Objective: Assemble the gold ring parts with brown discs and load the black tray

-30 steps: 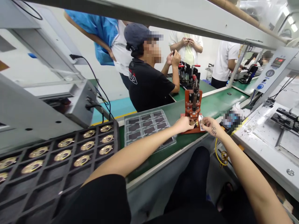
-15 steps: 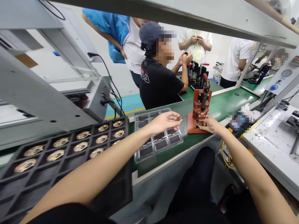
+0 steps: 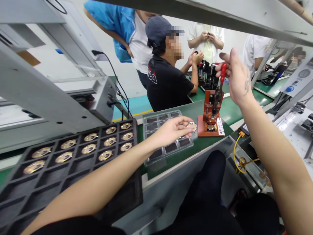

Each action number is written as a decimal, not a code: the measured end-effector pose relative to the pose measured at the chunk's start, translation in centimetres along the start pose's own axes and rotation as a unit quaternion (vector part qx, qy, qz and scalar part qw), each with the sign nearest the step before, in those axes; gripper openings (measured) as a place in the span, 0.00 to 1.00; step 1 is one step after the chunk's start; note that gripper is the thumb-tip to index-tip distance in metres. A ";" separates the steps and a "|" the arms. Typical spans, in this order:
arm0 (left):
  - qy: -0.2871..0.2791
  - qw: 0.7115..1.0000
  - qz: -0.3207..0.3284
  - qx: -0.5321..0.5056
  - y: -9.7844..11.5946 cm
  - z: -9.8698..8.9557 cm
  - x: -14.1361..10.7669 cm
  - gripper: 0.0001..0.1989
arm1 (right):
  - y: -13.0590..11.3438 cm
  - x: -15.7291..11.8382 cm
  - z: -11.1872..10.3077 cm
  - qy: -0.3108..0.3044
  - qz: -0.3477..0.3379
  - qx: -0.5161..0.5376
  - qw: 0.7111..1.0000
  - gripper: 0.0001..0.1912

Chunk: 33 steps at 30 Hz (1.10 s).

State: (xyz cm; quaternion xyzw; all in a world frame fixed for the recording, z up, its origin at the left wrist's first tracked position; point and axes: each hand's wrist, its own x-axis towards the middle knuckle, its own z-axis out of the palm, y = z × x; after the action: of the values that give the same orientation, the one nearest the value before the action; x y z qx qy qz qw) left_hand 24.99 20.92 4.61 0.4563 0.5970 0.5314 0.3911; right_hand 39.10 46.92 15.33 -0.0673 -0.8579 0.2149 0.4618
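My left hand (image 3: 174,130) is closed, pinching a round gold-rimmed watch part (image 3: 192,127) by its edge over a clear compartment tray (image 3: 156,160). To its right stands a small orange-red hand press (image 3: 210,106) with a red lever handle (image 3: 223,72). A round watch piece (image 3: 210,127) rests in the fixture at the press's base. My right hand (image 3: 236,75) is raised by the lever handle, thumb and fingers apart and partly blurred. Some of its fingers are behind the handle; I cannot tell whether they touch it.
A black compartment tray (image 3: 80,164) holds several gold round parts at the left. A co-worker in a dark cap (image 3: 168,78) sits across the green bench (image 3: 168,168), near black presses (image 3: 207,70). A yellow cable (image 3: 241,166) hangs at the right. A metal beam (image 3: 220,19) crosses overhead.
My right hand has left the press's base and risen to the lever handle, uncovering the piece in the fixture. My left hand still holds its watch part, now turned more face-on.
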 end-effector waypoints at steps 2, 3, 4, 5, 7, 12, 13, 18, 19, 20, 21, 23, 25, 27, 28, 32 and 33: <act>0.008 1.000 0.007 0.005 0.2 -0.1 -0.5 0.24 | -2.8 -3.6 -0.2 0.035 0.007 -0.001 0.999 0.42; 0.012 1.000 0.009 0.006 0.2 -0.2 -0.8 0.24 | -3.7 -5.8 -0.3 0.054 0.016 -0.007 0.998 0.38; 0.017 1.000 0.011 0.004 0.3 -0.3 -1.0 0.24 | -4.2 -7.9 -0.2 0.062 0.020 -0.004 0.998 0.35; 0.021 1.000 0.012 0.000 0.3 -0.2 -1.1 0.24 | -4.4 -9.7 0.0 0.065 0.017 0.005 0.998 0.33; 0.019 1.000 0.014 -0.012 0.5 0.2 -1.4 0.25 | -4.3 -12.4 0.5 0.051 -0.004 0.028 0.998 0.28; -0.026 0.998 0.029 -0.050 1.3 2.8 -2.2 0.23 | -5.4 -15.3 0.9 0.056 0.003 -0.011 0.998 0.17; -0.034 0.997 0.035 -0.053 1.5 3.4 -2.5 0.23 | -6.1 -15.8 0.8 0.074 0.022 -0.023 0.997 0.16; -0.046 0.996 0.070 -0.016 2.2 5.0 -3.8 0.21 | -9.3 -19.5 0.7 -0.016 0.184 0.099 0.978 0.15; -0.047 0.996 0.073 -0.008 2.4 5.2 -4.0 0.20 | -9.6 -20.1 0.8 -0.043 0.209 0.130 0.968 0.15; -0.049 0.996 0.077 -0.004 2.5 5.4 -4.1 0.20 | -9.9 -20.6 1.0 -0.058 0.227 0.156 0.960 0.16; -0.053 0.996 0.078 -0.003 2.6 5.7 -4.2 0.19 | -10.0 -20.9 1.1 -0.062 0.240 0.177 0.953 0.17; -0.063 0.995 0.076 -0.012 2.9 6.1 -4.4 0.19 | -10.1 -21.3 1.3 -0.055 0.261 0.213 0.940 0.17; -0.063 0.995 0.069 -0.033 3.2 6.5 -4.5 0.21 | -10.1 -21.5 1.2 -0.043 0.282 0.243 0.927 0.18; -0.057 0.995 0.054 -0.068 3.3 6.7 -4.5 0.23 | -10.2 -21.5 1.0 -0.039 0.297 0.268 0.916 0.17; -0.057 0.993 0.045 -0.089 3.3 6.7 -4.4 0.23 | -10.2 -21.5 0.8 -0.038 0.301 0.279 0.911 0.17; -0.087 0.985 0.022 -0.146 3.0 6.7 -4.1 0.18 | -10.3 -21.6 0.3 -0.041 0.310 0.308 0.898 0.17; -0.093 0.984 0.021 -0.153 2.9 6.8 -4.0 0.19 | -10.4 -21.5 0.2 -0.040 0.314 0.312 0.896 0.17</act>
State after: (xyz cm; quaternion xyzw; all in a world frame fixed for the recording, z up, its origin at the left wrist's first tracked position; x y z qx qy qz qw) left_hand 32.95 18.99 6.55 0.4506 0.4605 0.5797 0.4989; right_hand 51.97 30.79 3.26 -0.1764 -0.6989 0.6080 0.3327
